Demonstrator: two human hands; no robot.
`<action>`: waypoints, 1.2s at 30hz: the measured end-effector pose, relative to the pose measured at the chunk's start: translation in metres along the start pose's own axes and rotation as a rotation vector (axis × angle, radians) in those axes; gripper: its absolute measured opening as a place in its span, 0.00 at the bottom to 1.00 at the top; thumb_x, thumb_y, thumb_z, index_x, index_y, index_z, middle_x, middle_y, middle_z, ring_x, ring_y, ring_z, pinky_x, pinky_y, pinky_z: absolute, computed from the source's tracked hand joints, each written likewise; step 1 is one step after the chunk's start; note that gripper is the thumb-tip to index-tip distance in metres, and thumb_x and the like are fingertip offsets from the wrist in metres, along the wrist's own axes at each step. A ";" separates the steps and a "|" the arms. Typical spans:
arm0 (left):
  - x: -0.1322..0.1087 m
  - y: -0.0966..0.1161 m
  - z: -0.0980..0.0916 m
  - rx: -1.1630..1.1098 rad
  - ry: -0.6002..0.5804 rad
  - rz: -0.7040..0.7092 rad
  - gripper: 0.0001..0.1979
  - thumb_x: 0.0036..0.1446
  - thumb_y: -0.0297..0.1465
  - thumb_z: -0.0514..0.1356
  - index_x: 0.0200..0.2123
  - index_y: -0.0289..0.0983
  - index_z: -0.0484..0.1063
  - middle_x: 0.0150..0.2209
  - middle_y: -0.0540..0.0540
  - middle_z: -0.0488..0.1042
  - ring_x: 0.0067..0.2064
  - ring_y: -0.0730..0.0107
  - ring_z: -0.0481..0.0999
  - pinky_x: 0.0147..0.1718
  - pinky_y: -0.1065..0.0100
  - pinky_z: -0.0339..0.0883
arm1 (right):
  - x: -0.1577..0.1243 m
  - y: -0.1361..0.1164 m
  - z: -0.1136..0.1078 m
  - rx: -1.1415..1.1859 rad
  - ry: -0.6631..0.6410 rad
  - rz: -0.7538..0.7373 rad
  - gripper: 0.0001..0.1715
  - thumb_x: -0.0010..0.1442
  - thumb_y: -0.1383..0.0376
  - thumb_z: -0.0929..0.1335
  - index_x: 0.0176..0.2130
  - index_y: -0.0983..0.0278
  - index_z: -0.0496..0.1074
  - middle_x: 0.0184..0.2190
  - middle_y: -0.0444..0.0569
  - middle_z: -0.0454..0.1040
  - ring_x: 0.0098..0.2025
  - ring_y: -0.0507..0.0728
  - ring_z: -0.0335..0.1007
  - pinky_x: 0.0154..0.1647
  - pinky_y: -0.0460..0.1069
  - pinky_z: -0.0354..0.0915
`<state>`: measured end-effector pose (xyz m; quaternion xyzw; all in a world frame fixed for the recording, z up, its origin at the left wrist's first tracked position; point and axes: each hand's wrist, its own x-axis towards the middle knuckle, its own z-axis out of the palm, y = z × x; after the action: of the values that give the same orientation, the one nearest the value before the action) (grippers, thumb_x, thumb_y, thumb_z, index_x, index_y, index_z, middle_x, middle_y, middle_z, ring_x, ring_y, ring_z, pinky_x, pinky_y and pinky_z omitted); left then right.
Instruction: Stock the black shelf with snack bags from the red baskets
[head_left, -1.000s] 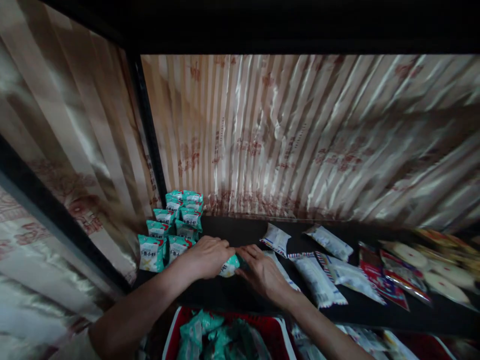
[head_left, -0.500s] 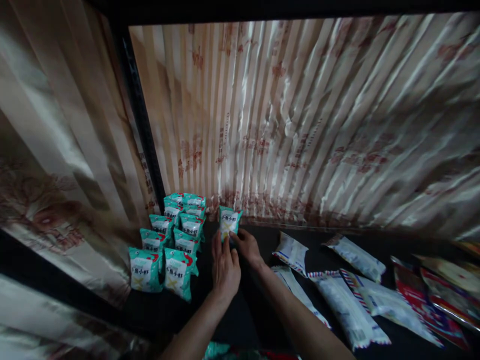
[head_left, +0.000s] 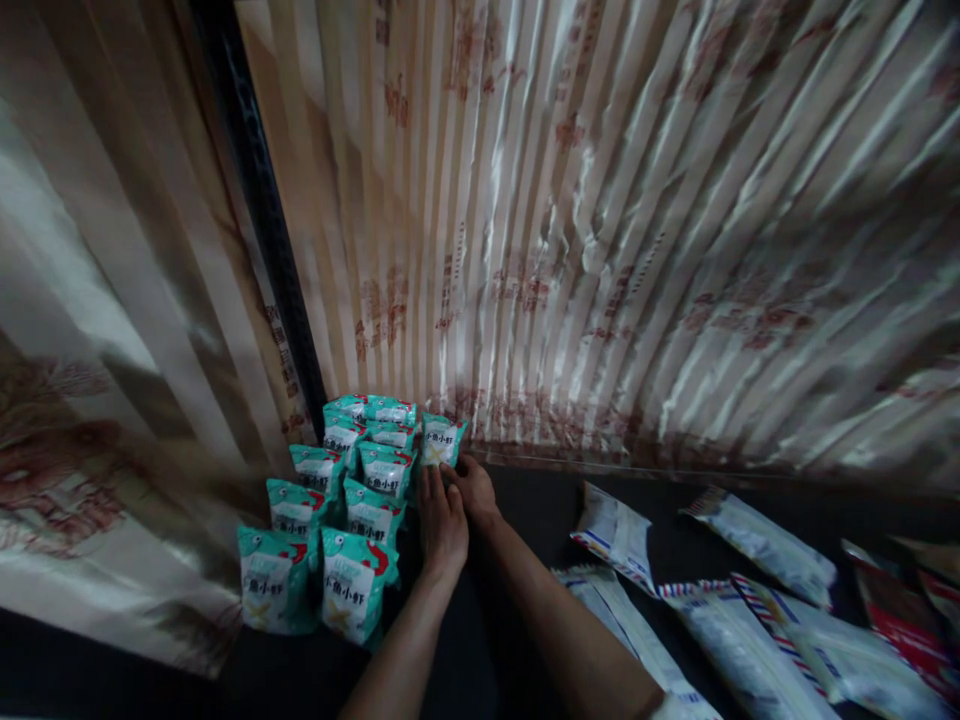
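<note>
A teal-and-white snack bag [head_left: 441, 438] stands upright at the back of the black shelf, right of two rows of matching bags. My left hand [head_left: 444, 522] is against its lower left part, fingers close together and pointing to the back. At its lower right edge, my right hand [head_left: 475, 486] has curled fingers, so the bag is held between both hands. The bag's bottom is hidden behind my fingers. Closest on the left are the rows of teal snack bags [head_left: 352, 585], standing one behind another.
White packets with red-and-blue striped edges [head_left: 739, 630] lie on the black shelf [head_left: 525, 560] to the right, beside a red packet [head_left: 904, 625]. Crinkled patterned sheeting [head_left: 525, 250] hangs behind. A dark upright post [head_left: 262, 200] stands at the back left corner.
Both hands have moved the snack bag left, closer to the rows of matching bags. The camera view has tilted and come nearer, and the top shelf beam has left the picture.
</note>
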<state>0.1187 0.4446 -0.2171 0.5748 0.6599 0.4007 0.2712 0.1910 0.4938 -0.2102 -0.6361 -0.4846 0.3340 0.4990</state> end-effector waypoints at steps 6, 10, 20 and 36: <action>0.003 -0.006 -0.001 0.005 -0.007 -0.051 0.25 0.60 0.33 0.44 0.59 0.29 0.58 0.64 0.33 0.53 0.66 0.57 0.49 0.63 0.54 0.43 | 0.003 0.000 0.003 0.022 -0.134 -0.034 0.14 0.47 0.65 0.72 0.38 0.58 0.74 0.29 0.41 0.77 0.33 0.55 0.71 0.39 0.48 0.65; -0.001 0.000 -0.006 -0.025 -0.046 -0.064 0.25 0.61 0.32 0.44 0.59 0.28 0.57 0.64 0.33 0.52 0.66 0.57 0.48 0.63 0.53 0.43 | 0.006 -0.001 0.002 0.000 -0.133 -0.028 0.10 0.47 0.64 0.72 0.34 0.59 0.75 0.28 0.41 0.77 0.33 0.56 0.71 0.39 0.49 0.63; -0.143 0.004 -0.083 -0.004 -0.150 0.216 0.21 0.61 0.29 0.43 0.52 0.44 0.68 0.61 0.46 0.60 0.61 0.61 0.60 0.58 0.58 0.59 | -0.010 -0.004 -0.002 -0.010 0.011 -0.009 0.30 0.45 0.54 0.71 0.46 0.64 0.70 0.42 0.53 0.75 0.45 0.62 0.70 0.50 0.55 0.62; -0.156 -0.082 -0.166 -0.143 0.621 -0.075 0.16 0.55 0.26 0.49 0.43 0.38 0.72 0.51 0.39 0.63 0.54 0.59 0.65 0.52 0.56 0.61 | -0.098 -0.169 0.070 -0.535 -0.538 -0.699 0.14 0.59 0.61 0.65 0.43 0.61 0.74 0.38 0.48 0.78 0.39 0.55 0.73 0.40 0.48 0.66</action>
<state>-0.0311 0.2552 -0.2138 0.3798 0.7021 0.5920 0.1113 0.0493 0.4279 -0.0736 -0.4329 -0.8480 0.1634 0.2585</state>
